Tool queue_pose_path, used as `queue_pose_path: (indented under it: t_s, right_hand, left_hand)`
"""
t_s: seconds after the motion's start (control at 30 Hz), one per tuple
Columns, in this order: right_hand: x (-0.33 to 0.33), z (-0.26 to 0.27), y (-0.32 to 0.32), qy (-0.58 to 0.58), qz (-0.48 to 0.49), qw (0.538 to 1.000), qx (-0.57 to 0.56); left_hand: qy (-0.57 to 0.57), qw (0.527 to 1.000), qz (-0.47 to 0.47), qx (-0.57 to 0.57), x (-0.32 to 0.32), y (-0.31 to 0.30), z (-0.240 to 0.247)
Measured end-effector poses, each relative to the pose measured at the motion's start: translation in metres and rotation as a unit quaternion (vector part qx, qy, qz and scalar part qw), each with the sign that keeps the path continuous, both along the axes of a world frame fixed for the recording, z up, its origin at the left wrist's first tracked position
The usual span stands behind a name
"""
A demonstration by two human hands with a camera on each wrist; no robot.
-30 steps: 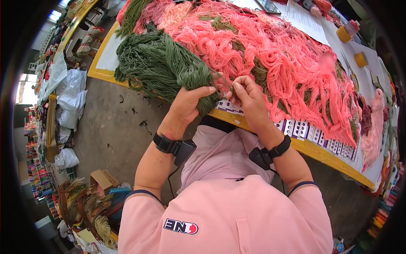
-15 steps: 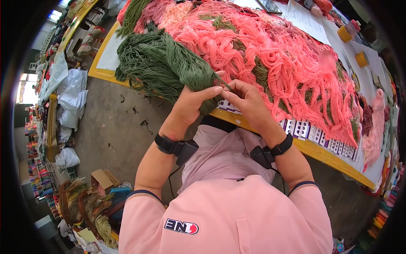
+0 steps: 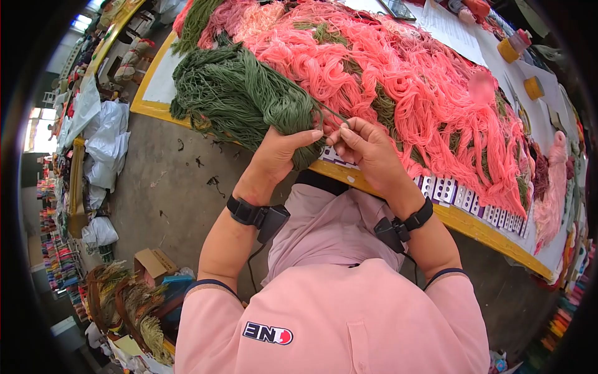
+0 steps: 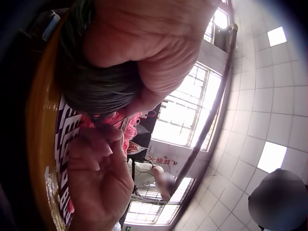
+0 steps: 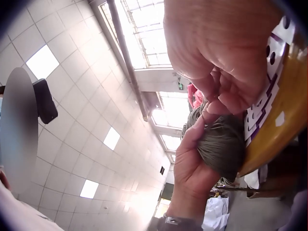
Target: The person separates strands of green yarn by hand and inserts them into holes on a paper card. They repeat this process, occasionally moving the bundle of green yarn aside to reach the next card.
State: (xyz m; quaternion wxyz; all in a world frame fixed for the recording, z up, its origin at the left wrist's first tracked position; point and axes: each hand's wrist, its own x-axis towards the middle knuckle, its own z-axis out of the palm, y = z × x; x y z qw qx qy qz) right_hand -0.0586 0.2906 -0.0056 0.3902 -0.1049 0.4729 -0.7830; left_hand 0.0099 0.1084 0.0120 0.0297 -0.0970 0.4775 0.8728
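Note:
A thick hank of dark green yarn (image 3: 240, 93) lies over the table's near left edge, its looped end toward the person. My left hand (image 3: 279, 151) grips that looped end, thumb on top and fingers behind it, mostly hidden. Just to the right, my right hand (image 3: 372, 153) pinches a thin green strand between thumb and fingertips. The strand runs a short way back to the hank. In the right wrist view, the fingertips of both hands meet right at the hank's end (image 5: 221, 147).
A big heap of coral-pink yarn (image 3: 398, 68) with olive strands covers most of the table. White punched cards (image 3: 443, 189) line the yellow table edge (image 3: 498, 242). Papers (image 3: 450, 31) and yellow spools (image 3: 532, 87) are at the far right. White plastic bags (image 3: 106, 140) stand at left.
My right hand moved in against the left thumb, then drew slightly back to the right with the strand stretched from the hank. The left hand and hank stayed nearly in place.

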Motion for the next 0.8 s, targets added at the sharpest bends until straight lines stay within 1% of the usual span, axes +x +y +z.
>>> queue_pose_path:
  t_s: [0.1, 0.3, 0.4, 0.5, 0.57, 0.6, 0.67, 0.7, 0.73, 0.77, 0.8]
  right_hand:
    - [-0.001, -0.006, 0.002, -0.012, 0.011, 1.000, 0.001]
    - [-0.004, -0.008, 0.006, 0.003, 0.037, 0.999, -0.004]
    - [0.008, 0.013, -0.004, 0.113, 0.027, 0.988, 0.101]
    - [0.003, 0.009, 0.000, 0.127, 0.017, 0.987, 0.099]
    - [-0.001, 0.003, 0.001, 0.033, -0.001, 0.999, 0.034]
    - [-0.003, -0.001, 0.003, -0.016, -0.011, 1.000, 0.002]
    - [-0.010, -0.006, 0.013, -0.068, 0.047, 0.996, -0.041]
    - [-0.013, -0.008, 0.016, -0.093, 0.075, 0.991, -0.063]
    - [-0.012, 0.000, 0.018, -0.020, 0.064, 0.997, 0.028]
    - [-0.009, 0.016, 0.021, 0.051, 0.052, 0.990, 0.120]
    - [-0.006, 0.025, 0.024, 0.122, 0.041, 0.969, 0.210]
  left_hand:
    - [-0.011, 1.000, 0.012, -0.010, 0.000, -0.003, -0.008]
    - [-0.006, 1.000, 0.014, -0.026, -0.001, -0.002, -0.006]
    - [0.001, 0.999, -0.004, -0.033, -0.002, 0.000, -0.004]
    - [-0.003, 0.999, -0.019, -0.042, -0.002, 0.000, -0.001]
    - [0.006, 0.999, -0.019, -0.051, -0.002, -0.001, -0.001]
    - [0.004, 0.999, -0.035, -0.023, -0.001, -0.005, -0.002]
    - [0.001, 0.997, -0.069, 0.032, 0.000, -0.019, 0.001]
    - [0.043, 0.990, -0.062, 0.117, 0.000, -0.026, 0.005]
    - [0.081, 0.980, -0.024, 0.183, -0.002, -0.036, 0.010]
    - [0.115, 0.935, 0.018, 0.334, -0.009, -0.046, 0.024]
    - [0.140, 0.932, 0.027, 0.334, -0.013, -0.064, 0.038]
